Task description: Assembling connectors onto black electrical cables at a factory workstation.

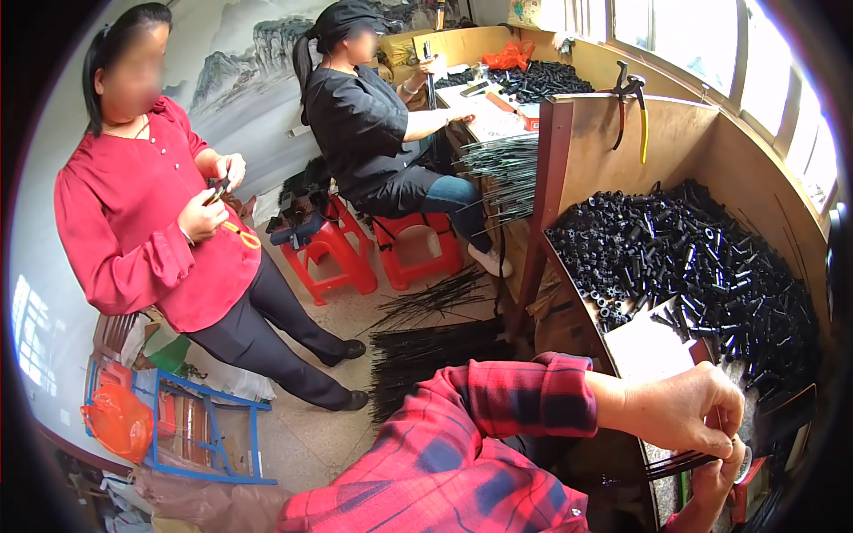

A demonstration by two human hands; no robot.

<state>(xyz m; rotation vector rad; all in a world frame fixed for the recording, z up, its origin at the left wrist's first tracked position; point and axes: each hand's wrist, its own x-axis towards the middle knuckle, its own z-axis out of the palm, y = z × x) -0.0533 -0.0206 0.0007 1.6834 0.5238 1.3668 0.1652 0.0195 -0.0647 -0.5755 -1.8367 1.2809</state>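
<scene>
At the lower right, my left hand (pixel 673 411) bends down over the bench with thumb and fingers pinched together. Just below it is my right hand (pixel 710 485), closed around several thin black rods (pixel 677 465) that stick out to the left. The fingertips of both hands meet at the rod ends; whatever small part sits between them is too hidden to make out. A pale round rim (pixel 745 464) shows beside the right fingers. Beyond my hands lies a large heap of short black tubular parts (pixel 702 266), with a white sheet (pixel 649 345) at its near edge.
A wooden partition (pixel 582 142) carries hanging pincers (pixel 633 93). One person in red (pixel 169 213) stands at left holding a small dark item; another in black (pixel 364 124) sits at the far bench. Red stools (pixel 329 262), rod bundles (pixel 435 351) and a blue frame (pixel 209 426) occupy the floor.
</scene>
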